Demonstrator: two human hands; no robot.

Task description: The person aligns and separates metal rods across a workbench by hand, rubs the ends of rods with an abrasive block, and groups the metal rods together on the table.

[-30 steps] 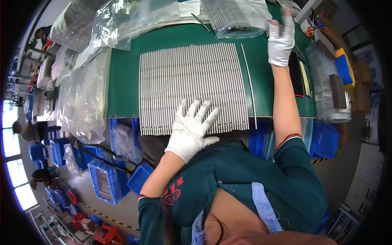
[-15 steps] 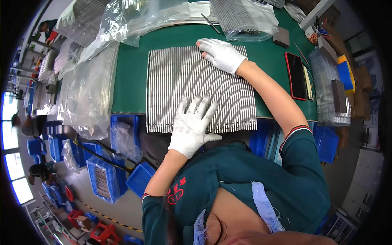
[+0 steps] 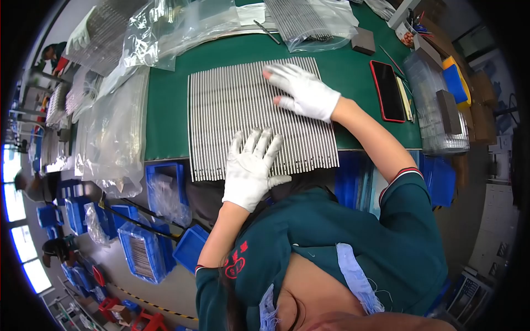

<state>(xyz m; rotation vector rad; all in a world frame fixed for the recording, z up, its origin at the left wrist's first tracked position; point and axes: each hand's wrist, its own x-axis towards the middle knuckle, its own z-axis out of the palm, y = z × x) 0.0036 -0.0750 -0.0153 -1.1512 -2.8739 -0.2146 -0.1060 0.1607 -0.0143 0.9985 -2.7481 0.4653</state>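
A row of thin metal rods (image 3: pixel 221 110) lies side by side on the green tabletop (image 3: pixel 165 110), their near ends sticking out past its front edge. My left hand (image 3: pixel 249 165), in a white glove, is over the near part of the rods with its fingers spread. Toward the far right of the row is my right hand (image 3: pixel 302 91), gloved too, with bare thumb and finger tips showing. Its fingers are stretched out and slightly blurred across the rods. Neither hand is wrapped around anything; whether the right palm presses on the rods I cannot tell.
Plastic bags with more rods (image 3: pixel 306 22) lie at the back, beside a dark grey block (image 3: pixel 362 41). A red-cased phone (image 3: pixel 387 91) is at the right. Clear plastic bags (image 3: pixel 113 121) cover the left side. Blue bins (image 3: pixel 141 248) stand below on the floor.
My right hand has slid nearer and turned on the rods, its wrist now lower. The left hand stays spread over the near ends. The whole view has shifted a little.
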